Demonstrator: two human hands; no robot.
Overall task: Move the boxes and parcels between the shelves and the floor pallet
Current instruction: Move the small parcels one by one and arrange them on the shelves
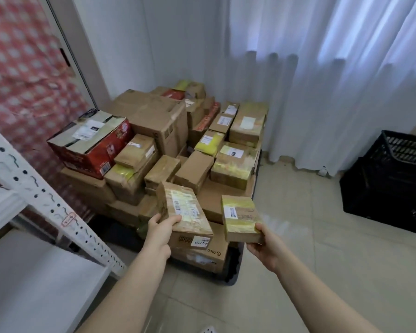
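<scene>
My left hand point(160, 230) grips the near end of a taped brown parcel point(184, 209) with a barcode label, held over the front of the pile. My right hand point(264, 247) holds a smaller parcel point(240, 218) wrapped in yellow tape with a white label, thumb on top. Both parcels hang above the floor pallet point(233, 272), whose dark edge shows under the stack. Several cardboard boxes are piled on it, among them a red box point(91, 143) at the left and a large brown box point(154, 116) behind. A white metal shelf point(43, 205) stands at my left.
A black plastic crate point(389, 188) sits on the tiled floor at the right. White curtains point(322, 80) hang behind the pile. A red patterned sheet point(22, 80) covers the wall at the left. Bare tiled floor point(310, 236) lies between the pallet and the crate.
</scene>
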